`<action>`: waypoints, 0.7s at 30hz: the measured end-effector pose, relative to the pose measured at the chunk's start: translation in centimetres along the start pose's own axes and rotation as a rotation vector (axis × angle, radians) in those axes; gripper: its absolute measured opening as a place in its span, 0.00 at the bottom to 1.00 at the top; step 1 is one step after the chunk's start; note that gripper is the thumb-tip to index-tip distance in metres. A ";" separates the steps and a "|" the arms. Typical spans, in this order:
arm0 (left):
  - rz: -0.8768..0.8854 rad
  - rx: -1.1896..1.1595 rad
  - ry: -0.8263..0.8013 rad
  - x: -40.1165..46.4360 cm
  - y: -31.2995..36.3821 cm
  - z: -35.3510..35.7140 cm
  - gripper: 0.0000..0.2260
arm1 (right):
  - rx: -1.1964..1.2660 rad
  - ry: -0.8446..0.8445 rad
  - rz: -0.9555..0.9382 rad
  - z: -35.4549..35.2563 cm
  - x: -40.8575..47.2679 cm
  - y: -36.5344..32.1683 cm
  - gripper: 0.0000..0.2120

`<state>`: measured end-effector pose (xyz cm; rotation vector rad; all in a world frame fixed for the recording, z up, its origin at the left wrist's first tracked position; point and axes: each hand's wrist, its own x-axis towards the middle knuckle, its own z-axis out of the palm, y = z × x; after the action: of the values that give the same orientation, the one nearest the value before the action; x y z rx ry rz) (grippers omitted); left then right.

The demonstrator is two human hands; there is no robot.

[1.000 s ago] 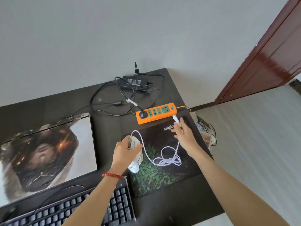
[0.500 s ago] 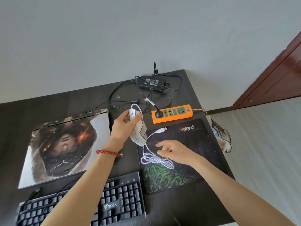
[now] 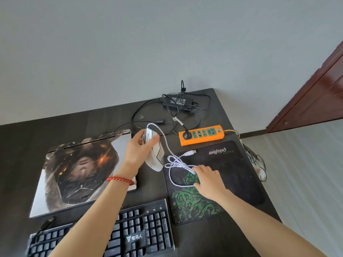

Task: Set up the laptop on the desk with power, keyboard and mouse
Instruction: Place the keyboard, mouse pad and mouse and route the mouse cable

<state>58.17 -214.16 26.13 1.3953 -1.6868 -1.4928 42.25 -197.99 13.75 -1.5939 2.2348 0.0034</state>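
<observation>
White mouse [image 3: 155, 154] is gripped in the left hand [image 3: 138, 151], lifted off the table [image 3: 78, 123], between the closed laptop [image 3: 79, 173] and the mouse pad [image 3: 232, 173]. Its white cable [image 3: 174, 162] is pinched at a tangled loop by the right hand [image 3: 208, 179] over the pad; fingers are curled round the strand. USB plug [image 3: 191, 152] lies loose at 12 o'clock of the right hand, just short of the orange power strip [image 3: 202, 135]. Keyboard [image 3: 130, 236] sits at 6 o'clock, its plug [image 3: 47, 223] not seen connected. Risks, as judged: knot could be tightened if the loops are pulled apart; plug could be whipped against the power strip; mouse could be yanked from the grip by a snagged cable.
</observation>
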 end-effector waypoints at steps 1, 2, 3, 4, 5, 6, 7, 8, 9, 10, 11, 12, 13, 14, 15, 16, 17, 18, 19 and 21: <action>-0.017 0.004 0.011 -0.2 -0.6 -0.3 0.16 | -0.045 -0.039 -0.049 0.7 -0.2 0.3 0.25; -0.033 -0.001 0.021 -0.3 -1.0 -0.4 0.15 | -0.063 -0.071 -0.084 1.3 -0.6 0.6 0.27; -0.049 -0.008 0.036 -0.4 -1.6 -0.8 0.14 | -0.071 -0.090 -0.098 1.9 -0.9 0.6 0.28; -0.060 -0.012 0.048 -0.6 -2.0 -1.0 0.12 | -0.077 -0.085 -0.096 2.4 -1.2 0.6 0.29; -0.062 -0.011 0.058 -0.6 -2.3 -1.2 0.10 | -0.091 -0.058 -0.085 2.6 -1.5 0.8 0.28; -0.066 -0.007 0.064 -0.7 -2.7 -1.4 0.09 | -0.113 -0.022 -0.064 2.6 -1.8 1.1 0.25; -0.064 -0.004 0.072 -0.7 -2.9 -1.5 0.07 | -0.144 0.020 -0.022 2.4 -1.9 1.6 0.21; -0.062 -0.004 0.078 -0.7 -3.2 -1.5 0.05 | -0.171 0.052 0.055 2.0 -2.1 2.4 0.18; -0.057 -0.002 0.076 -0.9 -3.5 -1.3 0.05 | -0.180 0.081 0.162 1.5 -2.3 3.4 0.17; -0.042 0.011 0.068 -1.0 -3.6 -1.1 0.06 | -0.168 0.115 0.272 0.9 -2.4 4.3 0.17; -0.025 0.028 0.053 -1.1 -3.8 -0.6 0.08 | -0.152 0.161 0.351 0.3 -2.5 5.1 0.16; -0.015 0.052 0.037 -1.2 -4.1 -0.1 0.09 | -0.131 0.212 0.376 -0.1 -2.5 5.4 0.15; -0.013 0.073 0.026 -1.3 -4.3 0.4 0.09 | -0.107 0.260 0.342 -0.3 -2.5 5.4 0.13; -0.018 0.086 0.021 -1.1 -4.6 0.9 0.07 | -0.084 0.269 0.262 -0.3 -2.3 4.9 0.12; -0.026 0.102 0.024 -1.0 -4.9 1.3 0.06 | -0.066 0.237 0.164 -0.1 -2.3 4.1 0.12; -0.034 0.125 0.028 -0.8 -5.2 1.7 0.09 | -0.050 0.182 0.086 0.4 -2.2 3.2 0.14; -0.049 0.156 0.032 -0.6 -5.5 2.2 0.14 | -0.043 0.118 0.057 1.2 -2.0 2.5 0.17; -0.068 0.195 0.040 -0.5 -5.8 2.4 0.19 | -0.050 0.070 0.074 1.8 -1.8 1.8 0.19; -0.086 0.234 0.045 -0.3 -6.1 2.8 0.22 | -0.056 0.058 0.115 2.3 -1.6 1.5 0.20; -0.116 0.297 0.046 -0.1 -6.6 3.5 0.27 | -0.064 0.061 0.171 2.7 -1.2 1.0 0.16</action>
<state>57.59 -211.77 19.06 1.6925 -1.8851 -1.2966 42.53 -195.90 11.41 -1.4469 2.4350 0.0746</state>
